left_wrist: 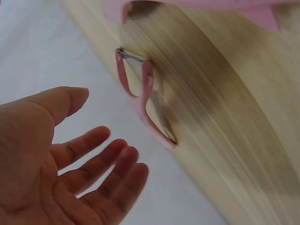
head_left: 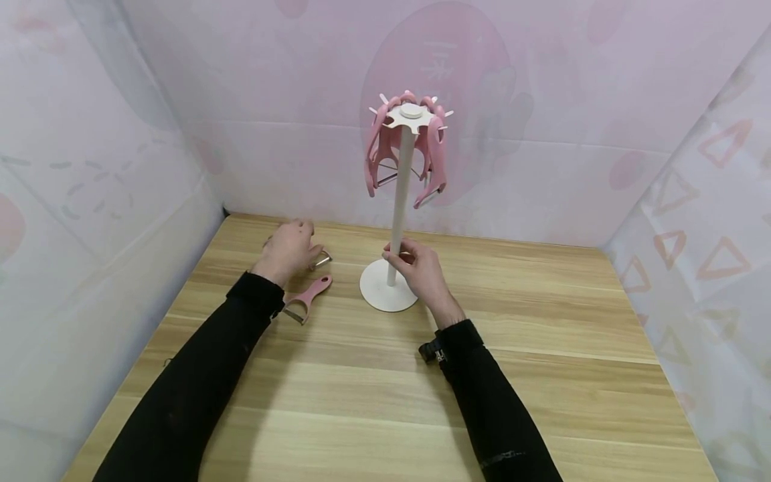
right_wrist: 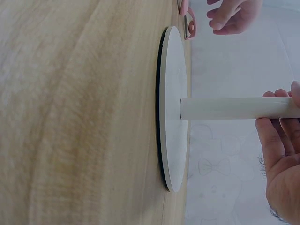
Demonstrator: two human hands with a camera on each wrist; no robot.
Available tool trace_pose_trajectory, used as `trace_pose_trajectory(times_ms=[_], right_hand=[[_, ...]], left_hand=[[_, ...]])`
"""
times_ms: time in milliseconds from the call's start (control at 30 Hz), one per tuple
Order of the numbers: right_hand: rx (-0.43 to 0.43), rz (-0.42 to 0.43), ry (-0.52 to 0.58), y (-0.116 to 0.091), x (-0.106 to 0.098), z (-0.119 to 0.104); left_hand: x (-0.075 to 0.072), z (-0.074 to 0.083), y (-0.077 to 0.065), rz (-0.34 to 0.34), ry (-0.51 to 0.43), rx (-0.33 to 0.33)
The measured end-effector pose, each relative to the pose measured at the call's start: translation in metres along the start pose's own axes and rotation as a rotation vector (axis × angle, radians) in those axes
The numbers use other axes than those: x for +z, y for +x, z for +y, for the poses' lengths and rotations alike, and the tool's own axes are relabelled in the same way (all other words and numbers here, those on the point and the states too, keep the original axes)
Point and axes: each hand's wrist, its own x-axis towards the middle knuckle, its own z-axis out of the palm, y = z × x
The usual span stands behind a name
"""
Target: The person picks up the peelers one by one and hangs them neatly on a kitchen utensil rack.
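A white rack stands upright on a round base, and several pink peelers hang around its top. My right hand grips the rack's white pole low down, thumb and fingers around it. Over the left back of the table is my left hand, its fingers spread and loosely bent, with nothing in them. Beside those fingertips a pink peeler lies on the table, partly hidden by the hand in the head view. Another pink peeler lies nearer me, next to the left wrist.
The wooden table ends at the back against a pink patterned cloth. Pale cloth walls rise along both sides. A dark strap device sits on the right wrist.
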Motion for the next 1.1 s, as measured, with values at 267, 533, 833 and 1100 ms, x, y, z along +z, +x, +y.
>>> trace_pose_trajectory(times_ms=[267, 533, 833, 1100], right_hand=[[0.001, -0.001, -0.006, 0.0, 0.0, 0.0], [-0.003, -0.002, -0.004, 0.0, 0.0, 0.0], [0.01, -0.005, -0.009, 0.0, 0.0, -0.001], [0.018, -0.003, -0.008, 0.001, 0.0, 0.0]], left_hand=[[0.003, -0.002, 0.0, -0.028, 0.04, -0.086], [0.008, -0.002, 0.005, -0.033, 0.132, -0.151], [0.009, 0.001, 0.013, -0.051, 0.232, -0.178], [0.009, 0.0, 0.021, -0.118, 0.2, -0.247]])
